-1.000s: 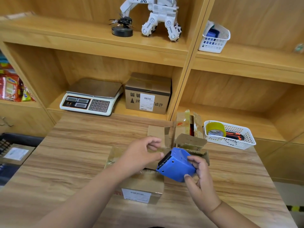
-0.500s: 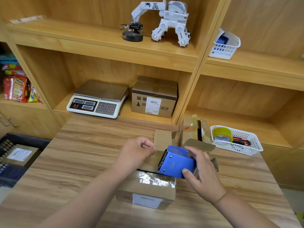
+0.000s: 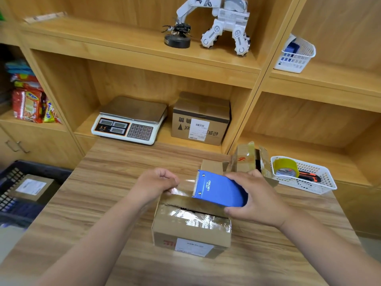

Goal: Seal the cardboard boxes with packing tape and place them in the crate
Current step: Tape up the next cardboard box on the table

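over the brown cardboard box point(image 3: 191, 230) on the table point(image 3: 99, 195), clear tape point(image 3: 185, 183) is being pinched by the left hand point(image 3: 154, 184) and the blue plastic dispenser point(image 3: 218, 190) gripped by the right hand point(image 3: 257, 201); slack may cause an off-seam crease.

left hand point(image 3: 156, 185): fingers curled, pinching | right hand point(image 3: 257, 200): fingers wrapped, gripping

Bright, warm, even light fills the scene, leaving only soft shadows in the recesses of the pale wooden shelves point(image 3: 144, 56). The clear packing tape point(image 3: 198, 220) on the brown cardboard box point(image 3: 165, 234) throws white glare. The wide lens bows the shelf uprights near the edges, and the wood-grain counter point(image 3: 99, 195) turns soft at the bottom corners.
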Available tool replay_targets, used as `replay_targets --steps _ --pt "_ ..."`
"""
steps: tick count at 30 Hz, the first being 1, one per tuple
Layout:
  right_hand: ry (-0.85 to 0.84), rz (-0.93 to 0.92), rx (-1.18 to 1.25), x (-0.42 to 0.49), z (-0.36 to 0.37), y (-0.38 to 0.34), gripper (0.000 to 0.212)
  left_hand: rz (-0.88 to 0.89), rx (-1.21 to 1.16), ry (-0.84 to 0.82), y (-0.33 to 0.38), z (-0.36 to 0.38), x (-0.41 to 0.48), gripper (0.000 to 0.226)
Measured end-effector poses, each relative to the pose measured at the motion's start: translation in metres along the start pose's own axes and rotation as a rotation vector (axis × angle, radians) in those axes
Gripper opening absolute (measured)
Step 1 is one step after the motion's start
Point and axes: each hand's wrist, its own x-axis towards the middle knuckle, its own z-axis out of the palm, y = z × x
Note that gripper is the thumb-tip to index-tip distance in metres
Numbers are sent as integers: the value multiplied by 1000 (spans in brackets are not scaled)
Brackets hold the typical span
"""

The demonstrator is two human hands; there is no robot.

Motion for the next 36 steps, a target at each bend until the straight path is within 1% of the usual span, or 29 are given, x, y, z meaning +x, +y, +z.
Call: replay_targets --steps 3,6,8,10,12,15,17,22,28,36 --pt "-68 32 -5 -3 -5 6 55 -74 -7 -10 -11 -27 4 8" --pt "-140 96 -30 -6 -7 10 52 -126 5 -28 -19 -51 7 20" --pt "-180 106 -38 -6 -6 9 49 -165 4 -49 -24 -59 8 24" --pt "-207 100 -80 -3 -2 6 51 -195 -2 -65 -31 -60 8 26" --pt "-210 90 -140 1 4 2 56 -232 -19 -49 -38 -60 8 21" --pt "-223 87 -195 6 12 -2 59 -273 -70 35 -51 -61 8 10" --pt "-234 82 -226 8 16 -5 61 -292 -97 69 -58 -61 7 7" --pt "-269 80 -257 12 21 -11 66 -289 -154 116 -67 -60 8 11" --pt "-312 94 -260 17 27 -16 71 -280 -147 131 -75 -66 11 11" --pt "-320 105 -273 19 31 -15 73 -287 -147 152 -85 -65 13 12"
